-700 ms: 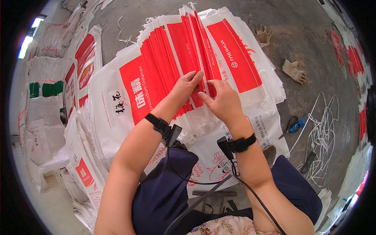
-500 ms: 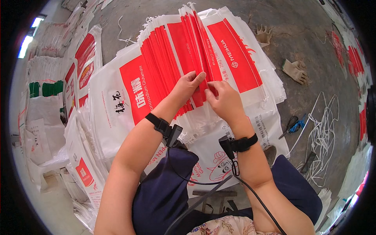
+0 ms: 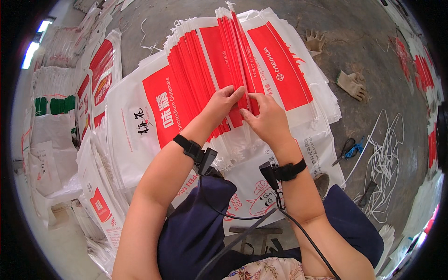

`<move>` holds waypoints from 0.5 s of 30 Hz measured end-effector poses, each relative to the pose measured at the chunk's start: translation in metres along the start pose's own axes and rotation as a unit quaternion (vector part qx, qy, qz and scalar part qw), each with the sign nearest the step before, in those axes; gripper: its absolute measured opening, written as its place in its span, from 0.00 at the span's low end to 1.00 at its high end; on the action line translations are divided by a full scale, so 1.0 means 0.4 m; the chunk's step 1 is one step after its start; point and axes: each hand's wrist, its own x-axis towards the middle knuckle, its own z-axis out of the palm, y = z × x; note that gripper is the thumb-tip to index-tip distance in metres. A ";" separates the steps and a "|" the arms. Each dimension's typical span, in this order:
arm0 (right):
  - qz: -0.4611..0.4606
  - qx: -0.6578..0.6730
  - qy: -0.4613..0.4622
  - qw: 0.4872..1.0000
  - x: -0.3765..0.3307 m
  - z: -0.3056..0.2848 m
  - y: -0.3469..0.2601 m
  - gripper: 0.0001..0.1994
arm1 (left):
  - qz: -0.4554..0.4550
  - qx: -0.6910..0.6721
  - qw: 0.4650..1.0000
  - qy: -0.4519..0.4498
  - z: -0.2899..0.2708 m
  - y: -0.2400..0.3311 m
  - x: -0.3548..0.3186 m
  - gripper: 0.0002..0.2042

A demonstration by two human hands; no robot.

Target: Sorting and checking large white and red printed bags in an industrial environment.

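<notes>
Against left hand [image 3: 223,102], red-white sacks [image 3: 236,51]

You are in what appears to be a sack-handling workshop or storeroom, as evidenced by the grey floor [image 3: 350,28], the red-and-white sacks [image 3: 280,70] stacked before you, further piles [image 3: 55,80] on your left, and loose white cord [image 3: 380,172], scissors [image 3: 346,148] and work gloves [image 3: 351,85] lying about.

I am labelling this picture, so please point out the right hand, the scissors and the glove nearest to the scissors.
Right hand [image 3: 269,118], head view: back of the hand.
Scissors [image 3: 345,152], head view: near the pivot.
Glove [image 3: 350,85], head view: middle of its body.
</notes>
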 end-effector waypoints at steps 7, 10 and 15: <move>-0.011 0.033 -0.007 0.999 0.001 -0.009 0.028 0.22 | 0.013 -0.001 1.000 0.016 0.001 -0.007 0.004 0.20; 0.005 0.054 -0.001 0.999 -0.001 -0.017 0.020 0.21 | 0.017 -0.009 1.000 0.014 0.005 -0.005 0.002 0.20; 0.040 0.056 -0.028 0.997 0.001 -0.020 0.015 0.19 | 0.016 0.008 1.000 0.014 -0.004 -0.016 0.008 0.19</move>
